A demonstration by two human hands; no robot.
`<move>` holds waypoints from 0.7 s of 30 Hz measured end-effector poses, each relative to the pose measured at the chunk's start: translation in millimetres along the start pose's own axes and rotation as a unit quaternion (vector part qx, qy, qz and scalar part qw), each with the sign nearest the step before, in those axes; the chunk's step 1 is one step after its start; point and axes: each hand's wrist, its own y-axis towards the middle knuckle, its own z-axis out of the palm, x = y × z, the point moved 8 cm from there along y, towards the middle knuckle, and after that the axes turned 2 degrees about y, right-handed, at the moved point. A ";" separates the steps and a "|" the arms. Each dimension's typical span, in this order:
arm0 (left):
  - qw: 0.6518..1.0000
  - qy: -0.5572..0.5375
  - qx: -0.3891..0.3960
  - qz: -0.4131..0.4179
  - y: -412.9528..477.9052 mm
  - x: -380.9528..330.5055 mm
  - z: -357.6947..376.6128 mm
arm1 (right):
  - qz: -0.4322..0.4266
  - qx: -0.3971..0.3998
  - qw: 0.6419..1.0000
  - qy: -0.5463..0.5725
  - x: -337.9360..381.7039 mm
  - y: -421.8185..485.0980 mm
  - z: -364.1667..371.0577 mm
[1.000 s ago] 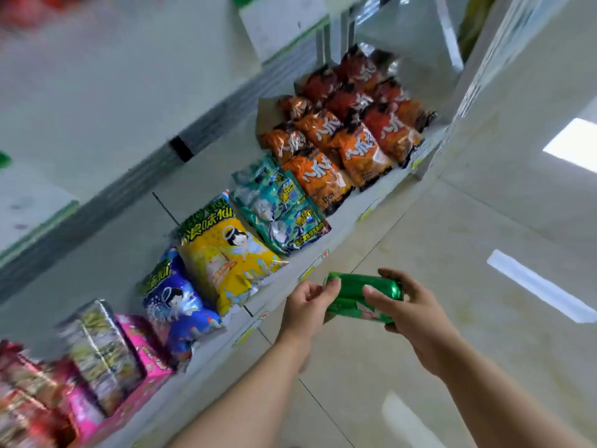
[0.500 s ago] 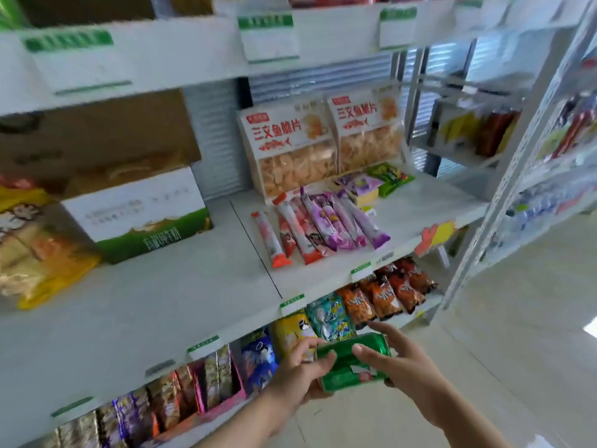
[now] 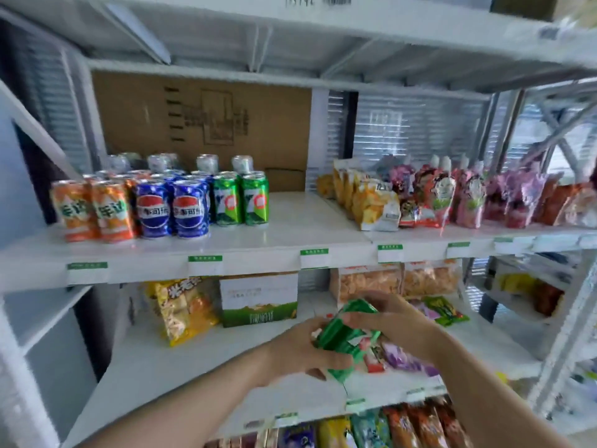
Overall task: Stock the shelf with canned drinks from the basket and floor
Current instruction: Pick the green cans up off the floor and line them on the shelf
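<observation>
A shiny green metal drink can is held in the air between both hands, tilted with its top leaning away to the right, in front of the front edge of the white middle shelf and above its snack packets. The left hand has its fingers curled round the can's lower end from the near side, and the right hand wraps over the upper end; motion blur hides exactly where each fingertip sits. The can belongs one level up, on the white upper shelf, where upright green cans stand in rows next to blue cans and orange cans toward the left end, with bare board just to the right of the green rows. A full can should feel fairly heavy for its size and stiff, but its thin smooth wall is slippery and dents under a hard squeeze. The surest hold is likely round the middle of the body with one hand, so it can be turned upright and set down flat on its base beside the matching green rows.
</observation>
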 end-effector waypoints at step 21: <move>0.961 0.028 -0.250 0.114 -58.4 -127.4 -234.8 | -0.192 -0.037 0.980 0.030 225.8 106.0 60.3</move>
